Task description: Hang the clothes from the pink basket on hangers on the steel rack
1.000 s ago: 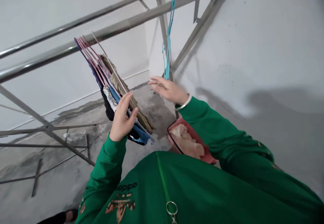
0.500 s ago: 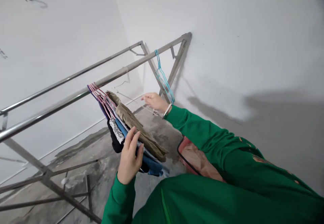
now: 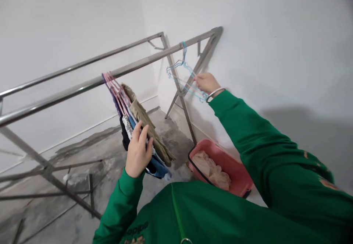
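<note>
Clearly, the right hand (image 3: 207,83) pinches turquoise wire hangers (image 3: 184,62), far right; the left hand (image 3: 138,150), loosely spread, overlaps khaki cloth (image 3: 143,113), contact unclear.

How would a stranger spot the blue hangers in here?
Start at the metal rack and follow its nearer top rail rightward. Near that end, where the right hand is, hang the blue hangers. Unlike the pink hangers bunched with clothes further left, they are bare.

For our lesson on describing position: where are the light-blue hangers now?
In the head view, the light-blue hangers hang from the nearer metal rail, right of the hung clothes, with the right hand at their side.
</note>
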A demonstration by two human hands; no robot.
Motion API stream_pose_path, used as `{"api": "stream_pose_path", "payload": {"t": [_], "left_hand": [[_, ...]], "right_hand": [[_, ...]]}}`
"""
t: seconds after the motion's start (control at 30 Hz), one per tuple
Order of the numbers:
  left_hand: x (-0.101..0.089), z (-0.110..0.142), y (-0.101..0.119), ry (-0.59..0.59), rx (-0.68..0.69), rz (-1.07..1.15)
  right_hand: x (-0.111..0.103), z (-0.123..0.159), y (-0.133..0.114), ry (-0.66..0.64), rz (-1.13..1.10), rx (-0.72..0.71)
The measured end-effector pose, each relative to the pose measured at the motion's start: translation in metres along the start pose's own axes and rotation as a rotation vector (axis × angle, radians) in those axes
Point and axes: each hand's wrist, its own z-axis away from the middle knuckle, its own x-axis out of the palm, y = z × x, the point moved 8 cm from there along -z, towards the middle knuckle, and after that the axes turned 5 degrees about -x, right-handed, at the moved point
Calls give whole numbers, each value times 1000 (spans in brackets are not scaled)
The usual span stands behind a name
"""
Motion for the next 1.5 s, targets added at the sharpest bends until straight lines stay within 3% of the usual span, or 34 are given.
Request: {"api": "stream_pose_path", "payload": {"t": [0.07,0.13,0.2,0.27,0.4,0.5,0.6,0.8,0.93,1.1,1.2,1.33,1.43,1.5], "left_hand": [[1,0,-5,-10,-48,-33],[2,1,-9,-26,-90,-34],[4,1,-10,-52,-109,-15],[7,1,-7,-87,-97,12],[10,2,-1,-129,-59,47],[8,7,-6,-103,-71,22],[6,12,-13,-86,-83,-42],[10,10,-16,-149,-87,-196],[13,5,-18,-187,-118,-272],[11,-20,-14,-155,-123,-240],[16,-52,-16,-61,-201,-41],[54,-88,-30,-85,-444,565],[77,-93,-38,-76,-641,1011],[82,-90,-38,-56,-709,1184]], "right_hand": [[-6,10,-12,58,139,-87],[4,28,-42,95,284,-278],[38,54,-81,13,305,-490],[89,82,-117,-189,171,-593],[174,110,-168,-400,54,-582],[201,107,-174,-492,146,-551],[195,95,-157,-515,237,-548],[158,77,-114,-504,442,-440],[139,100,-96,-540,572,-401],[111,138,-90,-338,507,-462],[113,157,-90,-357,395,-464],[124,176,-87,-474,436,-446],[125,188,-77,-483,470,-457],[124,195,-68,-468,426,-455]]}}
